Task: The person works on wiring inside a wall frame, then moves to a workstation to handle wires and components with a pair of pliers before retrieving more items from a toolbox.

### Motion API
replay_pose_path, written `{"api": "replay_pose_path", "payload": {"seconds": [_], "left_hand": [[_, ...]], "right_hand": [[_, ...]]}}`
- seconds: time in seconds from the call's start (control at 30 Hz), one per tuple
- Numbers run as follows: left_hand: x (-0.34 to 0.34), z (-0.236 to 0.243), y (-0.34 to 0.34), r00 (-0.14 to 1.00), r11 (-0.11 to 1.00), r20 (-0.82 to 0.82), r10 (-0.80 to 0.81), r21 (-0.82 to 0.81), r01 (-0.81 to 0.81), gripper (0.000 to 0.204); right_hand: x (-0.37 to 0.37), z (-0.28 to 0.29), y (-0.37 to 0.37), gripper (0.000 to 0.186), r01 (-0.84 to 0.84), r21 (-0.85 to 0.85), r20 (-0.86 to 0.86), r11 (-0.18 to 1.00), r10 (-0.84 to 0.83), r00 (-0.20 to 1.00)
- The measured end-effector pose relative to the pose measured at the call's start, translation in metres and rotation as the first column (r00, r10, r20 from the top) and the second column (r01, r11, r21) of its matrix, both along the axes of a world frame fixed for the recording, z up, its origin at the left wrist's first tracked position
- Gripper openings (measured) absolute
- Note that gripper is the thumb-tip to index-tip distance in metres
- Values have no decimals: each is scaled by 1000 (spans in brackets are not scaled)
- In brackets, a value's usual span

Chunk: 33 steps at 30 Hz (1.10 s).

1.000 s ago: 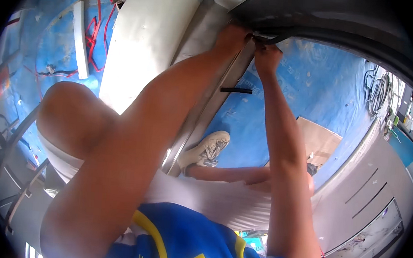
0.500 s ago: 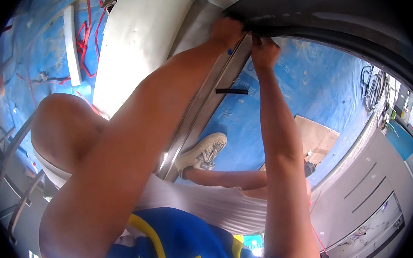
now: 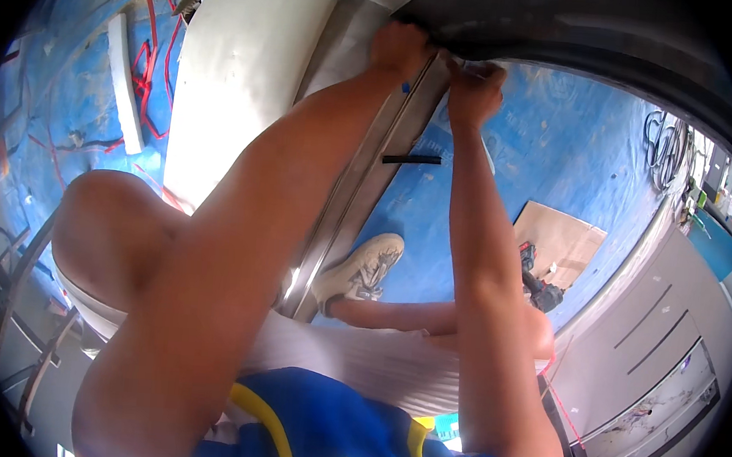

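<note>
Both my arms reach forward to the far end of a long metal track (image 3: 385,158), where it meets a dark panel (image 3: 558,34). On the left side of the track, my left hand (image 3: 400,46) is bent against the panel's lower edge, its fingertips lost in shadow. My right hand (image 3: 476,92) is across from it on the right side, thumb and fingers curled together under the edge. What lies between those fingers is too dark to make out. A short black strip (image 3: 412,159) lies across the track's right edge, nearer to me.
Blue sheeting (image 3: 558,148) covers the floor on both sides. A large cream panel (image 3: 245,76) lies left of the track. Cardboard (image 3: 582,235) and a dark power tool (image 3: 540,287) lie right of my forearm. Red cords (image 3: 146,77) trail at far left; coiled cables (image 3: 664,152) hang at right.
My right hand has turned slightly and its forearm has moved a little left, uncovering more of the power tool. My left hand has shifted slightly up and left.
</note>
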<state>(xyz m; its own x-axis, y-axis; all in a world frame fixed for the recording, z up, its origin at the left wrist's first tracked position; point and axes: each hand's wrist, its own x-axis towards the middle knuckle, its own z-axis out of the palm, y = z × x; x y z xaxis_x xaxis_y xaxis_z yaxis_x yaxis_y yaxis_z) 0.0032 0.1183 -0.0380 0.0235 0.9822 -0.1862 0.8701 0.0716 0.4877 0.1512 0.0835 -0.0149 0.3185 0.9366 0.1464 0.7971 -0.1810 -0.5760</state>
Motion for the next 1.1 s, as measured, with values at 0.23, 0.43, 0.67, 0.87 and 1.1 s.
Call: {"api": "replay_pose_path", "payload": {"seconds": [0.23, 0.43, 0.67, 0.87, 1.1], "left_hand": [[10, -1, 2, 995, 996, -44, 92, 13, -91, 44], [-1, -5, 7, 999, 996, -40, -10, 89, 14, 47], [-49, 5, -11, 944, 957, 215, -251, 199, 210, 32], [-44, 22, -74, 985, 983, 12, -172, -58, 172, 38], [-70, 7, -71, 928, 925, 21, -373, -69, 374, 45]], "right_hand": [[10, -30, 28, 80, -215, 85, 16, 973, 214, 977], [5, -57, 28, 81, -142, 102, 69, 985, 135, 988], [-32, -49, 28, 70, -50, 155, -62, 987, 61, 996], [-7, -66, 25, 58, -38, 144, 43, 989, 33, 999], [-1, -39, 32, 57, -193, 133, 10, 972, 193, 981]]}}
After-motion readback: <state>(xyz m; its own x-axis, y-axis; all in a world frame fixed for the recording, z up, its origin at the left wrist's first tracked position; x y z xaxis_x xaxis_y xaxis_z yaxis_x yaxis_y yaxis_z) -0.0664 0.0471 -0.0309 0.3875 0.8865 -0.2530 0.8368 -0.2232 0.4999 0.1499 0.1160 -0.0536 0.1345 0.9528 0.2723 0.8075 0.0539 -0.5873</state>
